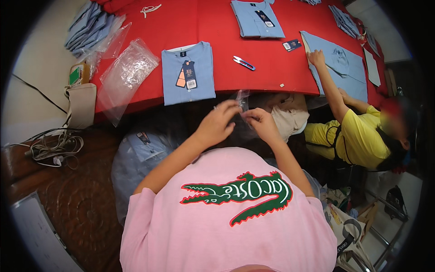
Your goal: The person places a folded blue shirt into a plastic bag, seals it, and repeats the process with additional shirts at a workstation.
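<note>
A clear plastic bag (pixel 243 100) hangs between my hands, just in front of the table's near edge. My right hand (pixel 264 126) pinches it between thumb and fingers. My left hand (pixel 216 123) reaches to its other side; its fingertips are blurred, and whether they grip the plastic cannot be made out. Just beyond my left hand, a folded light blue shirt (pixel 171 93) lies flat with dark and orange hang tags (pixel 189 75) on its front. To the right of that shirt is a pair of blue-handled thread snips (pixel 244 63).
The red-covered table (pixel 226 27) also bears empty clear bags (pixel 131 68), stacked blue shirts (pixel 88 29) and another tagged shirt (pixel 247 28). A co-worker in yellow (pixel 358 136) handles a blue garment (pixel 349 79) at right. Bagged shirts (pixel 145 147) sit below left, near coiled cables (pixel 56 147).
</note>
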The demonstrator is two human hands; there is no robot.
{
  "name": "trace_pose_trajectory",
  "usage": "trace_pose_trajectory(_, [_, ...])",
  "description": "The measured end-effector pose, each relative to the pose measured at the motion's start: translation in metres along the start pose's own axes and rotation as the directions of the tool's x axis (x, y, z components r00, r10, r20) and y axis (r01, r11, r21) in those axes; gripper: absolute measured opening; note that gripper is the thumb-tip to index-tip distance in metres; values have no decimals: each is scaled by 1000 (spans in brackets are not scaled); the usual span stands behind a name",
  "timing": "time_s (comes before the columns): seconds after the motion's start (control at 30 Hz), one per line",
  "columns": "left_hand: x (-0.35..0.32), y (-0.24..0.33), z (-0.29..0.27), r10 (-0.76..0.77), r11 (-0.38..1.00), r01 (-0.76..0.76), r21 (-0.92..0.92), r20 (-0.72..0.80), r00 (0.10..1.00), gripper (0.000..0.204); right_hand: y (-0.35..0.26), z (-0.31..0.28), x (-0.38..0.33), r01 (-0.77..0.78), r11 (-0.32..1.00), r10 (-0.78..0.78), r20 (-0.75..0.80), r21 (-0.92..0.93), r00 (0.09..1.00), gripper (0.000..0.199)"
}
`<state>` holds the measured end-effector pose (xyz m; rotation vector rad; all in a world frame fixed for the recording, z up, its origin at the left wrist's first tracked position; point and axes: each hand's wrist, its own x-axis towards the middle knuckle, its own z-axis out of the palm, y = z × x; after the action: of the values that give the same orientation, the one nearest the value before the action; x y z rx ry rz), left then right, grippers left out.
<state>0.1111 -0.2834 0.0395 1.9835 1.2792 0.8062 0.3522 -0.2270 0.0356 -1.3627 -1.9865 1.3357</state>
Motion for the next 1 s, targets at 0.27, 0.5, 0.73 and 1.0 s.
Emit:
trace_pose_trajectory(0.27, [57,8,-51,-50,995,89,-48,535,843,59,-67,-75,-15,279,959,-250,307,-54,918,24])
trace_pose_trajectory(0.5, [20,-29,-32,-285,637,530,-560,468,837,30,-26,-73,-21,54,815,-25,-59,577,998,19])
trace_pose_trajectory(0.73, [-22,-11,-21,-165,299,472,-829,443,881,39,-12,-26,-16,115,642,15,-162,758,987,17])
trace_pose_trajectory(1.0, [-25,-19,-33,-473,401,281,-872,66,878,31,-13,-19,3,-66,521,99,17,851,995,18])
